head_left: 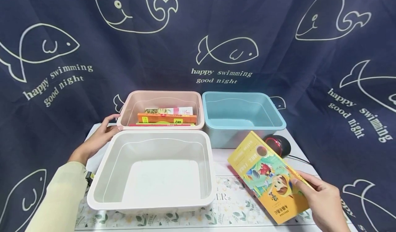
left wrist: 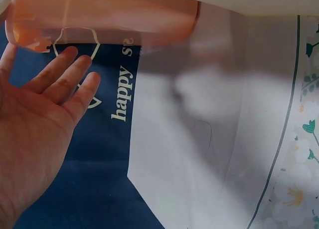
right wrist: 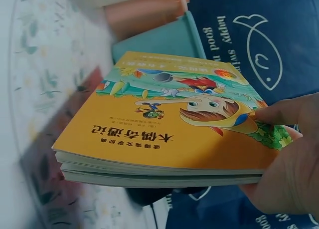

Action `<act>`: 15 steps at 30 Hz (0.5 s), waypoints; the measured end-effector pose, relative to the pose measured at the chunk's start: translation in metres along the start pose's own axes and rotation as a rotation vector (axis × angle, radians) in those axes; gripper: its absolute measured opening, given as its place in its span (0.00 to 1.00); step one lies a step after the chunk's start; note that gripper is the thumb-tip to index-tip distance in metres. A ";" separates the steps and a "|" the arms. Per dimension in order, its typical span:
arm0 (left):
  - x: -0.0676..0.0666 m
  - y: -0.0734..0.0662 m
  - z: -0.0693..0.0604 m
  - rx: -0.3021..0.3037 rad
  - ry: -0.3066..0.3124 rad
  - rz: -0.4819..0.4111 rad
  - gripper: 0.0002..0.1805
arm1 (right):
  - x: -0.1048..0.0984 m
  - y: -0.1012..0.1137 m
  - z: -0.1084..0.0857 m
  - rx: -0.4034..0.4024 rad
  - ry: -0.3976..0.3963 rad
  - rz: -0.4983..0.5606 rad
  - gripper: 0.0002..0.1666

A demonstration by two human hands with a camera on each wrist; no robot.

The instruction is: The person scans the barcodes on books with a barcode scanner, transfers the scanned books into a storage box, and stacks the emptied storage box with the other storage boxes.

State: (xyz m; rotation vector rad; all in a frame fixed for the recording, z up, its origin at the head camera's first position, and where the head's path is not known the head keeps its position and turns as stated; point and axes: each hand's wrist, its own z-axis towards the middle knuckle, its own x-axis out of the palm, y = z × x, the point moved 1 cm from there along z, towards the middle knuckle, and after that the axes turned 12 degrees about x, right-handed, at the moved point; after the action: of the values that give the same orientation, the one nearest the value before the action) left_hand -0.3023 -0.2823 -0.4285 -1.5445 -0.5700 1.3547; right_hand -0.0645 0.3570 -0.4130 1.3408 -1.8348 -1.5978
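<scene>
My right hand (head_left: 326, 199) grips a yellow picture book (head_left: 269, 180) by its edge, thumb on the cover, tilted above the table's right side. In the right wrist view, the book's (right wrist: 164, 124) page edges show a dark split; whether it is two books I cannot tell. My left hand (head_left: 97, 141) touches the left rim of the pink bin (head_left: 164, 94); in the left wrist view its fingers (left wrist: 65, 84) are mostly straight beneath the bin's side. Several books, including an orange one (head_left: 167, 118), stand inside the pink bin.
A white bin (head_left: 148, 206) stands in front of the pink one. At the back right is a blue bin (head_left: 244, 137). Beside it sits a black mouse (head_left: 279, 145) with a red light and a cable. A floral mat (head_left: 227, 204) covers the table's front; a dark whale-print curtain (head_left: 173, 53) hangs behind.
</scene>
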 end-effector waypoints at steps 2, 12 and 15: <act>0.000 0.000 0.000 0.001 -0.001 0.003 0.41 | 0.001 -0.004 0.001 0.016 -0.019 -0.001 0.14; 0.000 0.002 0.001 0.002 0.000 0.003 0.41 | 0.003 -0.018 0.004 0.097 -0.176 -0.142 0.22; 0.000 0.003 0.003 0.004 0.004 0.008 0.41 | 0.003 -0.022 0.005 0.095 -0.195 -0.139 0.20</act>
State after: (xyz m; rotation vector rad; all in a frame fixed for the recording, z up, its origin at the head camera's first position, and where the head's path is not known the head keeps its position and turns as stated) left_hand -0.3055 -0.2830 -0.4312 -1.5474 -0.5594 1.3578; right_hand -0.0606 0.3592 -0.4352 1.4249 -1.9911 -1.7888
